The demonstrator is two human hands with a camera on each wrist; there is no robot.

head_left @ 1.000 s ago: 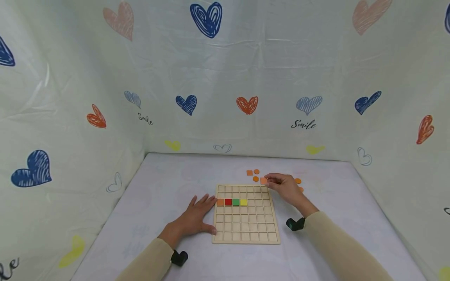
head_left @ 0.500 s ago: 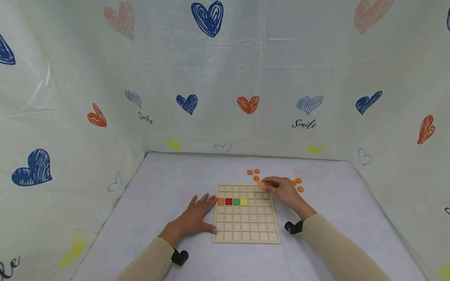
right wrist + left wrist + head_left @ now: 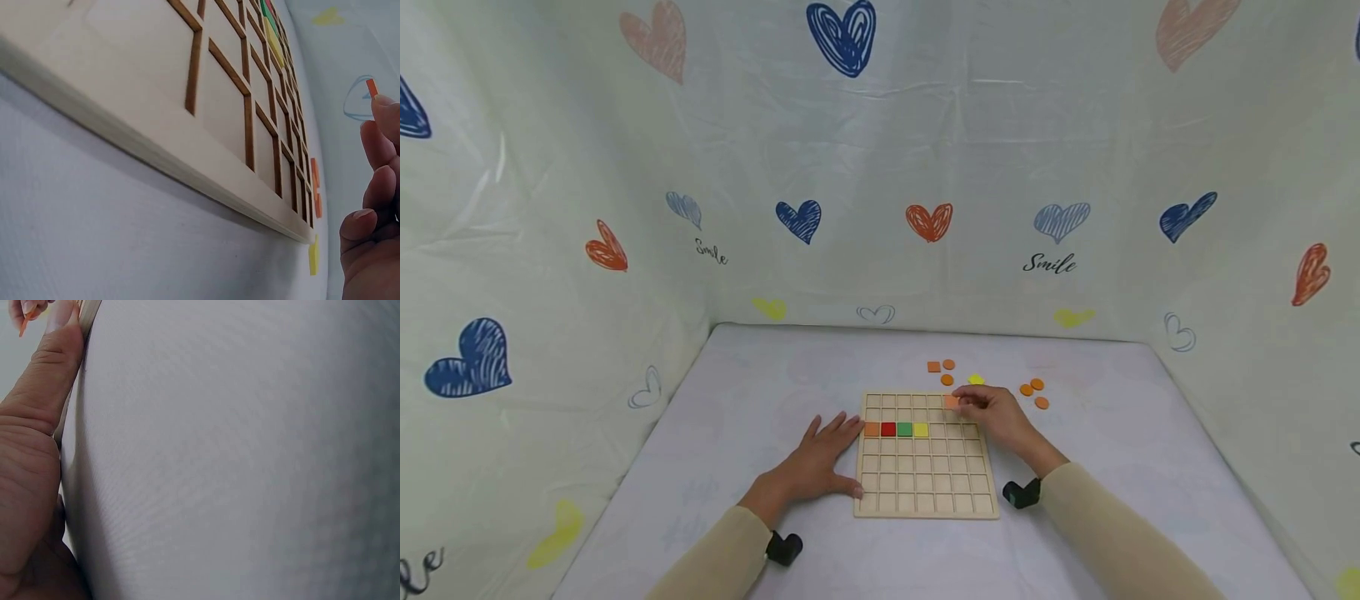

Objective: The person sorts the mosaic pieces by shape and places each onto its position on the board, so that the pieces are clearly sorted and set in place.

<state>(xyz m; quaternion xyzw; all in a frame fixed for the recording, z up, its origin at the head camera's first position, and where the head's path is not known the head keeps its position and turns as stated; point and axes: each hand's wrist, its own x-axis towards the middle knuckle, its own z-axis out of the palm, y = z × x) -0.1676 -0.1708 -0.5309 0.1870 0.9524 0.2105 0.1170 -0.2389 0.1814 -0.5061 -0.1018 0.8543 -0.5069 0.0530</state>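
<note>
A pale wooden grid board [image 3: 925, 507] lies on the white table. One of its upper rows holds an orange tile [image 3: 872, 429], a red tile [image 3: 888, 429], a green tile [image 3: 905, 429] and a yellow tile [image 3: 921, 429], side by side from the left edge. My left hand [image 3: 808, 472] rests with fingers spread, its fingertips and thumb at the board's left edge. My right hand [image 3: 1000, 414] pinches an orange square tile [image 3: 951, 402] between thumb and fingers, close over the board's far right part. The right wrist view shows this orange tile [image 3: 372, 87] edge-on at the fingertips.
Behind the board lie an orange square [image 3: 933, 367], two orange discs [image 3: 949, 364] and a yellow piece [image 3: 976, 379]. Several more orange discs [image 3: 1037, 384] sit right of the right hand. A heart-printed curtain [image 3: 865, 150] surrounds the table [image 3: 760, 375] at the back and sides.
My right hand has moved toward me and slightly left, carrying the orange tile from behind the board to over its far rows. The yellow piece has come into view. The left hand stays put.
</note>
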